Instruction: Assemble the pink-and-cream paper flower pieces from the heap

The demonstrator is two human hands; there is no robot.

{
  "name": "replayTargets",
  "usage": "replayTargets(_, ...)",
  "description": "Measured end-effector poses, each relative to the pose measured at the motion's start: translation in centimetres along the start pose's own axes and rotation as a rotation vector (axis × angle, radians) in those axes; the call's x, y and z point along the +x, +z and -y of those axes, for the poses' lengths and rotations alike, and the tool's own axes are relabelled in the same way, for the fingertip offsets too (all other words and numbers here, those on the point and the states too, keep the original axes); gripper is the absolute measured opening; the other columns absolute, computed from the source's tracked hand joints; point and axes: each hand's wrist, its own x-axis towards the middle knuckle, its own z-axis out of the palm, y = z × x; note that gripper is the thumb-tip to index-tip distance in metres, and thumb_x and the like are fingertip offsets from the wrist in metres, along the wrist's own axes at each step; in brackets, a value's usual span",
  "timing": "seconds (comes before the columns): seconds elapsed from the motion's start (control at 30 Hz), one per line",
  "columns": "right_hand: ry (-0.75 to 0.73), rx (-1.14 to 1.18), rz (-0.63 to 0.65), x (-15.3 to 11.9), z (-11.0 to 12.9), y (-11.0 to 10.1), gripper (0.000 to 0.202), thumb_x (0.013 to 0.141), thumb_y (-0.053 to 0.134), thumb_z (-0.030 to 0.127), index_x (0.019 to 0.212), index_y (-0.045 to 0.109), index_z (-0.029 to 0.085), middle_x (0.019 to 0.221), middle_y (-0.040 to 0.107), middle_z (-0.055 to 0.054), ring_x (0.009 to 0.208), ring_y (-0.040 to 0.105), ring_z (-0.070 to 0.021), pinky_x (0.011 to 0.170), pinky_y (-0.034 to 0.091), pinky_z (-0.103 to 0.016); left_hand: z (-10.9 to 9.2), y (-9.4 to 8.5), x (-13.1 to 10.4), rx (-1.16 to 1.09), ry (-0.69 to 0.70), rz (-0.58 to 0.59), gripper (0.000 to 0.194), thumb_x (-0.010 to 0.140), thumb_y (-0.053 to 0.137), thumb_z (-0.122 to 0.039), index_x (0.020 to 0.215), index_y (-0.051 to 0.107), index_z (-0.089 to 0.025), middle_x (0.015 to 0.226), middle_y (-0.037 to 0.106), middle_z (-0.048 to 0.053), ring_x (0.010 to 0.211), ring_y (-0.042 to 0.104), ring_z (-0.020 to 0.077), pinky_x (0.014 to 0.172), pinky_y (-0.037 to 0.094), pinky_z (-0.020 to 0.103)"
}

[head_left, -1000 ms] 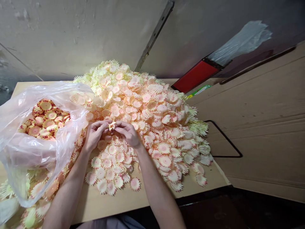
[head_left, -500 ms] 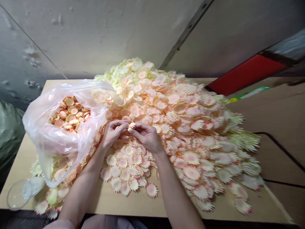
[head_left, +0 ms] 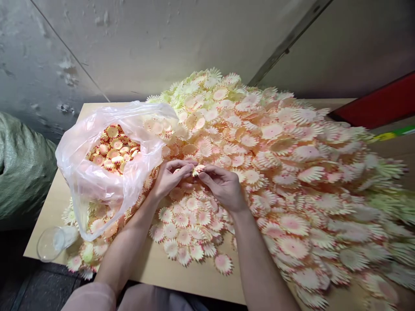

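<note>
Over the middle of the table, my left hand (head_left: 171,176) and my right hand (head_left: 225,185) meet fingertip to fingertip. Between them is a small artificial flower piece (head_left: 198,170), cream with pink-red petal tips. My right thumb and forefinger pinch it. The left fingers are closed too, and a bit of a similar flower piece shows at the left thumb. A large heap of flat, scalloped petal discs (head_left: 293,223) lies behind and right of my hands, with more discs (head_left: 183,236) just below them. To the left, an open plastic bag (head_left: 97,190) holds several small cupped flower pieces (head_left: 116,149).
A clear round container (head_left: 51,245) stands at the table's (head_left: 142,270) front left corner. A green sack (head_left: 24,172) stands on the floor at the left. Behind rises a grey wall (head_left: 145,43); a red object (head_left: 379,101) is at the back right.
The view has swung left, so everything appears further right and more of the sack shows. My hands stay together on the flower piece, with only a slight change of finger position.
</note>
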Motion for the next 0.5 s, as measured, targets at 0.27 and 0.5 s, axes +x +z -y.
replayTargets(0.27,0.037,-0.009,0.037,0.20,-0.24,-0.39,0.027,0.082,0.074,0.049,0.084,0.074,0.022,0.081,0.071,-0.002,0.075,0.067,-0.0158,0.073,0.058,-0.027,0.07,0.15,0.14,-0.065,-0.045,-0.021,0.035,0.072,0.079,-0.048,0.079,0.074,-0.014,0.108,0.075,0.008,0.071,0.066,0.0128,0.059,0.058,0.023)
replayTargets(0.5,0.038,0.032,0.098,0.34,-0.02,-0.36,0.028,0.090,0.065,0.050,0.090,0.069,0.022,0.084,0.067,-0.002,0.077,0.064,-0.0151,0.072,0.055,-0.026,0.26,0.13,0.33,-0.057,-0.034,-0.015,0.037,0.073,0.078,-0.050,0.082,0.073,-0.014,0.096,0.073,0.006,0.063,0.060,0.0102,0.056,0.055,0.022)
